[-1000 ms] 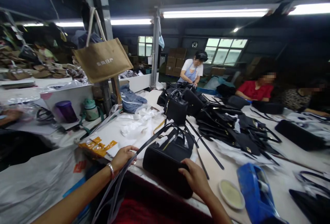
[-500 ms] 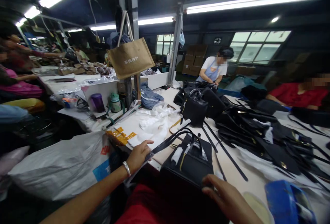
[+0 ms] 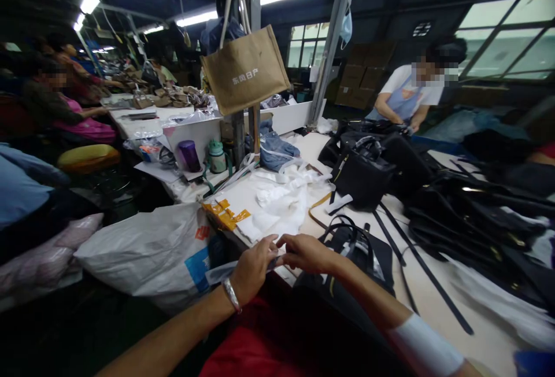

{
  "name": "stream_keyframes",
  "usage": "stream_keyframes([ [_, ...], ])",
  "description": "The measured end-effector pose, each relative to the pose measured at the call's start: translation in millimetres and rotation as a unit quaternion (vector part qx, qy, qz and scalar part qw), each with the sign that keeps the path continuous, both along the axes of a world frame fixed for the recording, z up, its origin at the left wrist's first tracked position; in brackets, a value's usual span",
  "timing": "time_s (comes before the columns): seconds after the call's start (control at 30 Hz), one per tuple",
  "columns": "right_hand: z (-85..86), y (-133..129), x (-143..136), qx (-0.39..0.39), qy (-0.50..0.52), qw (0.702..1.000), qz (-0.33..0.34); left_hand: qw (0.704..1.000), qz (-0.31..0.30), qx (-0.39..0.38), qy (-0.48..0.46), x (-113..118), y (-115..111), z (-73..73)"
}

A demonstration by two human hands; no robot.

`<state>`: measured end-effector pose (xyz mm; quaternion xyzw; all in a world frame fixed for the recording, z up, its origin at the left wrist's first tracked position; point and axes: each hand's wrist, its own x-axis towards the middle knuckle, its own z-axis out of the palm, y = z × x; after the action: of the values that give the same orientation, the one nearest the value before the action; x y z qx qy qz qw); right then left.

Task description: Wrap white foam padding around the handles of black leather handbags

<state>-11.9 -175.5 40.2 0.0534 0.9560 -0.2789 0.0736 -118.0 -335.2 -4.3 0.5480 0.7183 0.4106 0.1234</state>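
Observation:
My left hand [image 3: 252, 270], with a silver bracelet at the wrist, is closed on a clear plastic strip [image 3: 221, 273] that trails out to its left. My right hand [image 3: 307, 252] meets it fingertip to fingertip, thumb and fingers pinched at the same spot. A small dark piece shows between the hands, too blurred to tell what it is. Under my right forearm, a black handbag [image 3: 384, 252] stands at the table's near edge. Its two thin handles are upright, and white wrapping shows about its top. A white band [image 3: 427, 345] covers part of my right forearm.
White wrapping sheets [image 3: 281, 200] and orange packets [image 3: 225, 213] lie on the table. Black bags [image 3: 362, 172] and loose straps [image 3: 429, 273] are at the right. A large white sack [image 3: 147, 250] stands left. Across the table a co-worker [image 3: 405, 96] handles black material.
My right hand has left the front of the handbag and moved left to meet my left hand. The view has turned to the right and slightly down.

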Motion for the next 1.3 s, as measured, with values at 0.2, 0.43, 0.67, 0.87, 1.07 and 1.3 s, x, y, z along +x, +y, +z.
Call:
stream_keyframes([
  [0.2, -3.8, 8, 2, 0.033, 0.017, 0.999, 0.035, 0.983, 0.036, 0.001, -0.179, -3, 9, -10.0],
  [0.43, 0.3, 15, 19, 0.118, 0.034, 0.992, 0.030, 0.883, -0.135, -0.162, -0.420, -27, 8, -20.8],
  [0.67, 10.3, 19, 33, 0.119, 0.045, 0.991, 0.040, 0.725, -0.284, -0.325, -0.537, -37, -6, -11.7],
  [0.87, 13.7, 17, 39, 0.146, 0.035, 0.988, 0.034, 0.755, -0.259, -0.274, -0.537, -28, -12, -23.0],
  [1.07, 13.8, 19, 39, 0.108, 0.003, 0.994, 0.031, 0.828, -0.264, -0.233, -0.437, -20, -18, -21.6],
  [1.3, 20.6, 20, 36, 0.083, 0.003, 0.995, 0.051, 0.884, -0.208, -0.158, -0.387, -4, -12, -7.1],
])
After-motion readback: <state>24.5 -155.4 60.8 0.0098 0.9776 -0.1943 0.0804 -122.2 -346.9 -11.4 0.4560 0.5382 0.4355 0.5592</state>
